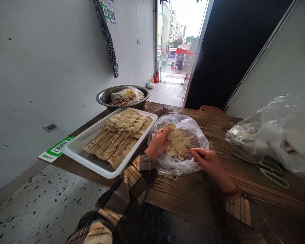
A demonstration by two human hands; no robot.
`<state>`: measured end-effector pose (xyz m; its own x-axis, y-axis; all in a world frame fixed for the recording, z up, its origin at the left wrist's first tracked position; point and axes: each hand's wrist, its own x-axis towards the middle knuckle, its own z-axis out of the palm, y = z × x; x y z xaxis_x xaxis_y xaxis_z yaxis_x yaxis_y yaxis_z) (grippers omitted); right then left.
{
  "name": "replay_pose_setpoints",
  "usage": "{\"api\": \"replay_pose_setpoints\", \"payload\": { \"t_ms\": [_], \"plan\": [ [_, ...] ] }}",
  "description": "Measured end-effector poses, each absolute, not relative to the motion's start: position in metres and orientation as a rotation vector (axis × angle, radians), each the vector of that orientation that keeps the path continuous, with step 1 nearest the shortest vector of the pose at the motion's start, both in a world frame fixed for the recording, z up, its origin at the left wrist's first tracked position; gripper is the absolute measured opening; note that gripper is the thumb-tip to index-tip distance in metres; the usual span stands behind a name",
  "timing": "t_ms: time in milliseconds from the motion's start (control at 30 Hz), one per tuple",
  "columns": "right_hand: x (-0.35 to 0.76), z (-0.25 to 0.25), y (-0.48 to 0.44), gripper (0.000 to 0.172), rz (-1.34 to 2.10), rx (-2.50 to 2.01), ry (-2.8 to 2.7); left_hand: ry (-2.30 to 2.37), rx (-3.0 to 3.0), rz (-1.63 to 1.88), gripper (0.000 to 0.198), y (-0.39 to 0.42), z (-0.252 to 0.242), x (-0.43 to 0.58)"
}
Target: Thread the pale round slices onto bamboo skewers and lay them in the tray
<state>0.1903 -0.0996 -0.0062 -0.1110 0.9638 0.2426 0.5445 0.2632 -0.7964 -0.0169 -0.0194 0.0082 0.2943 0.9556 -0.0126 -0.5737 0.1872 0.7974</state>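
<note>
Over a clear plastic bag (165,166) of flat beige slices, my left hand (159,142) is closed on a few rounded beige slices (179,140), its thumb on top. My right hand (205,161) pinches at their right edge; a short bit of what looks like a thin wooden skewer shows at its fingertips, the rest being hidden. More slices lie in the bag beneath. Left of the bag stands a white tray (109,174), heaped with skewered beige slices (124,123) whose sticks point toward the near left.
A metal basin (101,101) behind the tray holds skewers and a plastic bag. Green-handled scissors (276,176) and a large clear bag (289,125) lie at right on the wooden table (178,196). A QR-code card (56,149) is at the left edge.
</note>
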Motion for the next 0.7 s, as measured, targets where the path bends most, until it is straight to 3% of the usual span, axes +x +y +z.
{"api": "replay_pose_setpoints", "payload": {
  "t_ms": [700],
  "plan": [
    [0.1947,-0.0156,-0.0987,0.045,0.745,-1.496,-1.775,0.603,0.788,1.229,0.043,-0.0178,0.0014,-0.0174]
  ]
}}
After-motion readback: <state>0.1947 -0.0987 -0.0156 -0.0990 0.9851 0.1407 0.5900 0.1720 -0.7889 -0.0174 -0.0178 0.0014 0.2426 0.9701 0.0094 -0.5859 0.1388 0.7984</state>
